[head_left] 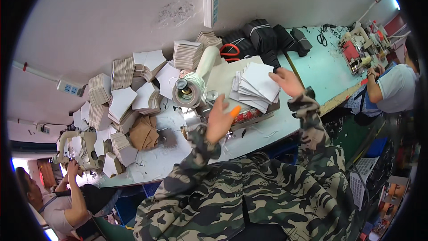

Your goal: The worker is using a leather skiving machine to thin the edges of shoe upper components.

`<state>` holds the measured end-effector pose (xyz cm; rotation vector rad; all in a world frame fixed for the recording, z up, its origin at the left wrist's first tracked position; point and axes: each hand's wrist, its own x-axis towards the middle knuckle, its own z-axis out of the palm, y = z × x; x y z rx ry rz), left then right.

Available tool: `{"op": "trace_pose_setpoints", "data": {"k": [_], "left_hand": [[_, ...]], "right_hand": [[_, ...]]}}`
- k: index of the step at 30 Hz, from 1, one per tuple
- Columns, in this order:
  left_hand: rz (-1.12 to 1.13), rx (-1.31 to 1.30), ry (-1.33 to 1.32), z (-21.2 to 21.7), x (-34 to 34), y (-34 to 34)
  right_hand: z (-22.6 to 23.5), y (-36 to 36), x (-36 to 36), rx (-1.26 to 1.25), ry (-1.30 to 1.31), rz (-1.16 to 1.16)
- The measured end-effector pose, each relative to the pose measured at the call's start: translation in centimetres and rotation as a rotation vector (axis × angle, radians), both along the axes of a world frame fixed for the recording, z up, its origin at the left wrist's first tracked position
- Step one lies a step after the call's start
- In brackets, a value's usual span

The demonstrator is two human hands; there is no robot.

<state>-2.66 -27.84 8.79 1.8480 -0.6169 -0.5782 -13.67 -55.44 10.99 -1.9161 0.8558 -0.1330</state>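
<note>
My left hand (218, 121) hovers in front of the sewing machine (208, 60), fingers apart and nothing in them; one finger wears an orange finger cover (235, 111). On the machine's flat top lies a loose, fanned pile of white cut pieces (257, 84). My right hand (287, 83) is at the pile's right edge, fingers stretched out toward its upper corner; whether they touch it is hard to tell. A spool of pale thread (192, 85) stands left of the pile, beside my left hand.
Many stacks of white and tan cut pieces (122, 102) fill the table's left side. Red-handled scissors (229, 50) and black bundles (260, 35) lie at the back. Co-workers sit at machines on the far left (71, 201) and right (394, 87). A white crate (362, 180) stands at lower right.
</note>
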Motion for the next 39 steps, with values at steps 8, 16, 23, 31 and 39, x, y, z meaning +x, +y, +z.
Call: {"op": "trace_pose_setpoints", "data": {"k": [8,16,23,31,39], "left_hand": [[0.024,-0.458,0.344,-3.0,-0.5,-10.2],[0.1,-0.27,0.02,1.4,-1.8,-6.7],[0.097,-0.144,-0.286,1.5,-1.1,-4.5],[-0.101,0.268,-0.877,3.6,-2.7,-5.9],[0.064,-0.017,-0.423,6.7,-6.4,-0.5]], "right_hand": [[-3.0,2.3,-0.5,0.138,-0.316,0.013],[5.3,5.2,-2.3,-0.511,-0.381,0.243],[2.8,4.3,1.1,-0.744,0.046,0.687],[2.7,5.6,1.5,-0.676,-0.16,0.632],[3.3,1.8,-8.8,-0.318,-0.339,0.122]]}}
